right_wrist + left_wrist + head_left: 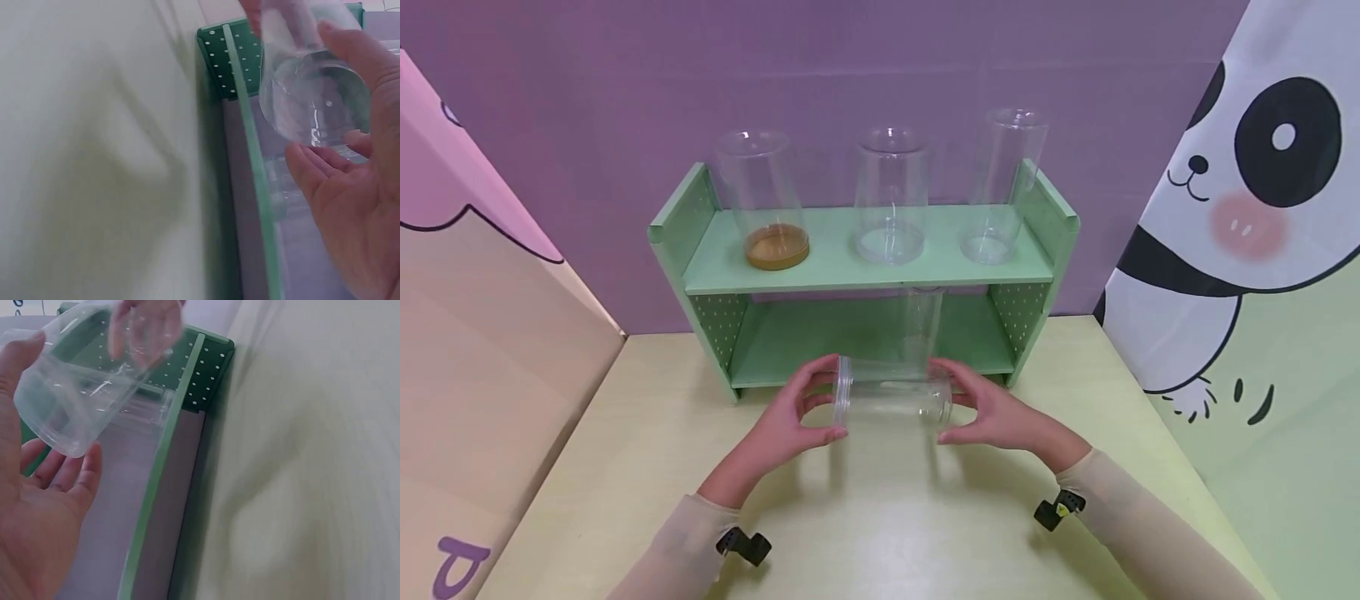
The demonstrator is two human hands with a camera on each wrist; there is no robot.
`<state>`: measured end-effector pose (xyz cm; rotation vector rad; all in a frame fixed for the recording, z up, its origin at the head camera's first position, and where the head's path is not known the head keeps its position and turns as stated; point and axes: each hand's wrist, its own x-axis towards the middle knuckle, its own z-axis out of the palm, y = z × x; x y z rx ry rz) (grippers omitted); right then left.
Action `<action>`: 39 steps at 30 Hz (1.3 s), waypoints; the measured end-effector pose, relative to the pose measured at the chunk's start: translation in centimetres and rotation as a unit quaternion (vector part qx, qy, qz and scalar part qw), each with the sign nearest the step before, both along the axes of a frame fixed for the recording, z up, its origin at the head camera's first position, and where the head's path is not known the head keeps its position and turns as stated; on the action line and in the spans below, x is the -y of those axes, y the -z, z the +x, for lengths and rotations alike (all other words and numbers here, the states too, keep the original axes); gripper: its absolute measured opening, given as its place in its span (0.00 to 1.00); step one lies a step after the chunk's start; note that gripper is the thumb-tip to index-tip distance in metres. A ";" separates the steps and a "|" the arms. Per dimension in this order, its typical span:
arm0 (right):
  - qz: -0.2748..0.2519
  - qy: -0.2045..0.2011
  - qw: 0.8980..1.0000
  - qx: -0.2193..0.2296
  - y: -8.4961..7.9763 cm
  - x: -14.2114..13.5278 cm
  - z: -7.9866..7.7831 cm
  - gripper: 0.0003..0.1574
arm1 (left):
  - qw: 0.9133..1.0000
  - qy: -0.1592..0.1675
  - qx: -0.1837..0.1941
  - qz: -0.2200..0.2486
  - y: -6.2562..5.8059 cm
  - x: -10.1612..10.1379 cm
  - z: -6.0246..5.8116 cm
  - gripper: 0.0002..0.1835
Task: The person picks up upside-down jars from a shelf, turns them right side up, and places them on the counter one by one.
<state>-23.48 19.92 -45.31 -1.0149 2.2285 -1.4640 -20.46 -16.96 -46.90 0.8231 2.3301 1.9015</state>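
Observation:
A clear jar lies sideways in the air in front of the green shelf, its ridged rim toward the left. My left hand grips the rim end, thumb below and fingers above and behind. At the smooth, rounded end, my right hand holds the jar the same way. In the left wrist view the jar sits between thumb and fingertips. The right wrist view shows the rounded end of the jar between the right thumb and fingers.
On the upper shelf stand a clear jar with a brown base, a clear middle jar and a tall clear jar at right. Another clear container stands on the lower shelf. Printed panels flank the pale table.

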 end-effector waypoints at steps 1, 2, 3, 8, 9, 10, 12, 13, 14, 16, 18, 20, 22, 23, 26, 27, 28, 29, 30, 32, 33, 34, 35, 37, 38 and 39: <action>0.001 -0.001 1.000 0.007 0.2 0.1 0.1 0.66 | 1.000 -0.004 -0.004 0.000 -0.1 0.0 0.0 0.55; 0.004 -0.003 1.000 0.013 0.6 0.1 0.1 0.64 | 1.000 -0.008 -0.007 0.000 -0.3 -0.1 0.0 0.54; 0.006 -0.006 1.000 0.020 0.9 0.3 0.1 0.61 | 1.000 -0.013 -0.009 0.000 -0.5 -0.1 0.0 0.53; 0.004 -0.024 0.998 0.051 2.4 1.3 0.4 0.55 | 1.000 -0.021 -0.018 0.015 -1.2 -0.5 -0.3 0.52; 0.000 -0.026 0.998 0.057 2.7 1.5 0.5 0.56 | 0.999 -0.021 -0.019 0.021 -1.3 -0.6 -0.4 0.52; -0.004 -0.030 0.998 0.062 3.0 1.8 0.5 0.57 | 0.999 -0.019 -0.020 0.028 -1.3 -0.7 -0.5 0.52; -0.018 -0.039 0.996 0.074 3.5 2.2 0.4 0.57 | 0.999 -0.015 -0.022 0.041 -1.5 -1.0 -0.7 0.53; -0.025 -0.046 0.996 0.078 3.8 2.4 0.3 0.57 | 0.999 -0.011 -0.024 0.048 -1.6 -1.1 -0.8 0.53; -0.029 -0.053 0.995 0.082 4.0 2.6 0.1 0.56 | 0.998 -0.007 -0.025 0.052 -1.8 -1.4 -0.9 0.53; -0.036 -0.064 0.994 0.084 4.3 2.9 -0.1 0.54 | 0.998 0.000 -0.027 0.053 -2.0 -1.8 -1.0 0.54; -0.034 -0.065 0.994 0.082 4.6 3.1 -0.3 0.54 | 0.999 0.005 -0.025 0.048 -2.4 -2.2 -1.1 0.54; -0.026 -0.056 0.995 0.084 4.8 3.3 -0.4 0.55 | 0.999 0.009 -0.023 0.041 -2.7 -2.6 -1.0 0.54; -0.014 -0.040 0.995 0.087 5.0 3.5 -0.5 0.57 | 0.999 0.012 -0.018 0.038 -3.0 -2.9 -1.0 0.54; -0.010 -0.033 0.995 0.091 5.1 3.6 -0.6 0.58 | 0.999 0.013 -0.016 0.037 -3.1 -3.0 -1.0 0.54; -0.005 -0.016 0.995 0.096 5.2 3.7 -0.6 0.60 | 0.999 0.020 -0.015 0.042 -3.2 -3.1 -1.1 0.54; -0.004 -0.013 0.995 0.095 5.2 3.8 -0.6 0.59 | 0.999 0.022 -0.016 0.043 -3.1 -3.2 -1.1 0.54; -0.005 -0.011 0.995 0.095 5.2 3.8 -0.6 0.60 | 0.999 0.023 -0.017 0.043 -3.1 -3.1 -1.1 0.54; -0.006 -0.010 0.995 0.095 5.2 3.8 -0.6 0.60 | 0.999 0.024 -0.019 0.044 -3.0 -3.1 -1.2 0.53; -0.007 -0.010 0.995 0.094 5.1 3.8 -0.5 0.60 | 0.998 0.024 -0.021 0.045 -3.0 -3.1 -1.2 0.53; -0.009 -0.009 0.995 0.094 5.1 3.9 -0.5 0.61 | 0.998 0.022 -0.027 0.043 -2.9 -3.1 -1.3 0.52; -0.008 -0.008 0.995 0.095 5.0 3.9 -0.4 0.62 | 0.998 0.020 -0.030 0.042 -2.9 -3.1 -1.3 0.51; -0.008 -0.007 0.995 0.094 5.0 4.0 -0.4 0.62 | 0.998 0.018 -0.032 0.041 -2.9 -3.1 -1.3 0.51; -0.006 -0.007 0.996 0.093 5.0 4.0 -0.4 0.63 | 0.998 0.017 -0.035 0.039 -2.9 -3.1 -1.3 0.50; -0.003 -0.004 0.996 0.088 5.1 4.0 -0.5 0.62 | 0.998 0.013 -0.040 0.035 -2.9 -3.2 -1.3 0.51; 0.000 -0.003 0.996 0.085 5.1 4.0 -0.5 0.62 | 0.998 0.012 -0.042 0.034 -3.0 -3.2 -1.3 0.51; 0.002 -0.001 0.997 0.083 5.1 4.0 -0.5 0.61 | 0.998 0.011 -0.043 0.033 -2.9 -3.2 -1.3 0.51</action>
